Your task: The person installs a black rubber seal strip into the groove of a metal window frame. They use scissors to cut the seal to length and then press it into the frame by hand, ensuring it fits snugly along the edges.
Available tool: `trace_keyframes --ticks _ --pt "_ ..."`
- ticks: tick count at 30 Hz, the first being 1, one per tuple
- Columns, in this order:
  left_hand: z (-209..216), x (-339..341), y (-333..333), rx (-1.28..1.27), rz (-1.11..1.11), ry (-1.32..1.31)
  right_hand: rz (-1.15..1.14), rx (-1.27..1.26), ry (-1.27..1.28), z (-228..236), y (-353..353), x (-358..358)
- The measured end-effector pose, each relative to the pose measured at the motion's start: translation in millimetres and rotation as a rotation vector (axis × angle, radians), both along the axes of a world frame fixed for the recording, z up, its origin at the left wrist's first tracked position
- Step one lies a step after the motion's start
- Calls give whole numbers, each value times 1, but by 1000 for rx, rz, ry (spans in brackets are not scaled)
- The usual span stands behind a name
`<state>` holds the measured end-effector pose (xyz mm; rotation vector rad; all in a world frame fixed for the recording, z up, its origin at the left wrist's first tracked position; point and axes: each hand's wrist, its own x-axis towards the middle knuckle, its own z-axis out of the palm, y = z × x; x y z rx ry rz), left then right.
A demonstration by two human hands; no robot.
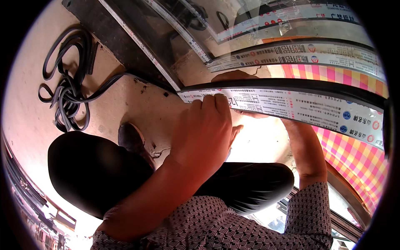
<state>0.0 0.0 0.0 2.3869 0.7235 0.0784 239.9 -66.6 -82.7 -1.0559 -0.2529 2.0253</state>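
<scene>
A glazed window frame [275, 104], its bars covered in white printed film, stands tilted in front of me. My left hand [204, 129] is closed at the near bar close to its left corner, knuckles up; its fingertips are hidden. My right hand [235, 75] reaches under that bar, part of it showing beyond the upper edge and part below. It appears wrapped around the bar, though most of its fingers are hidden. Black rubber strip [125, 75] runs from a loose tangle on the floor to the frame's left corner, and a black edging follows the bar.
More film-covered frame bars [291, 56] and glass lie beyond. A pink and yellow checked cloth [350, 156] hangs at the right. My dark-trousered knees [91, 171] are bent below the frame, with a dark shoe [131, 137] on the cracked floor. Long profiles [21, 179] lie at the lower left.
</scene>
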Motion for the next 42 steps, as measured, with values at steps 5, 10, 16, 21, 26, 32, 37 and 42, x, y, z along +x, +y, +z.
trace_keyframes --ticks 5,10,16,21,26,32,37,42 --pt "-24 18 -4 -45 114 -15 88 71 -2 -19 -3 6" --pt "-31 22 4 -3 175 -14 177 141 -114 -23 -1 3" --pt "-52 30 3 -61 164 98 236 158 -189 -30 0 2" --pt "-57 33 9 -84 142 221 272 167 -211 -38 3 0" --pt "-71 30 10 -5 128 201 304 173 -235 -43 7 -1" --pt "-81 31 12 -84 129 272 320 181 -274 -45 6 0" --pt "-98 30 5 -92 207 191 341 208 -302 -48 10 -4" --pt "-103 33 -5 -118 260 202 358 236 -334 -52 9 -7"
